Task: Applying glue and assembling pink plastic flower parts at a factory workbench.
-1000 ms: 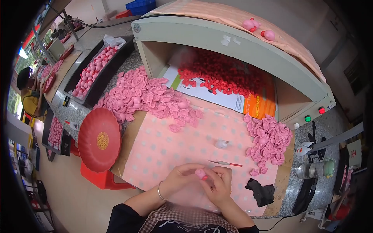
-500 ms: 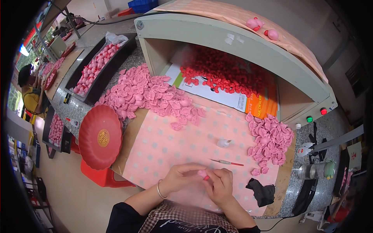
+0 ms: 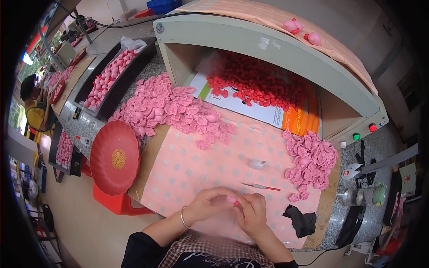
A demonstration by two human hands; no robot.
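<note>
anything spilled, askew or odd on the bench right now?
Mostly orderly. The big pile of pink pieces runs off the dotted pink mat onto the grey counter, and one piece lies apart from it. Both hands, left and right, pinch one small pink piece.

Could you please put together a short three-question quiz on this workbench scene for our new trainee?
1. True or false: both hands meet on one small pink piece above the dotted pink cloth.
2. Which lies nearest beyond the hands? A) the thin red-tipped tool B) the red round tray C) the black cloth
3. Fill in: the larger heap of pink pieces lies to the person's ____ side; the smaller heap lies opposite.

Key
1. True: the left hand and right hand pinch it together.
2. A
3. left
</note>
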